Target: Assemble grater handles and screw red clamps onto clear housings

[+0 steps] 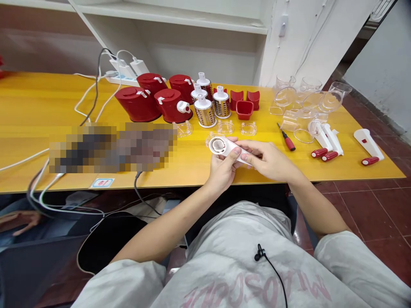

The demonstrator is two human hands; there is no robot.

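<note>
**White crank (229,148) was held left of screwdriver (288,141)**

Behind and left of the screwdriver, a red cup (244,111) stood mouth up, its red inside showing. Behind and right of it, clear hoppers (285,97) let the yellow table (189,169) show through. Left of it, the left hand (222,171) gripped the crank near its ring end, thumb on top; the right hand (269,159) closed thumb and bent fingers on the other end.

On the yellow wooden bench (189,164), rounded red plastic housings (138,105) stand left of perforated metal drums (205,116), red plastic cups (244,112) right. Before these lie small clear plastic frames (225,127); nearer, a white plastic arm (230,149) sits in the hands (268,157). Rightward lie a red-handled screwdriver (285,136), then white plastic cranks (321,136) before clear plastic cylinders (284,96).
</note>
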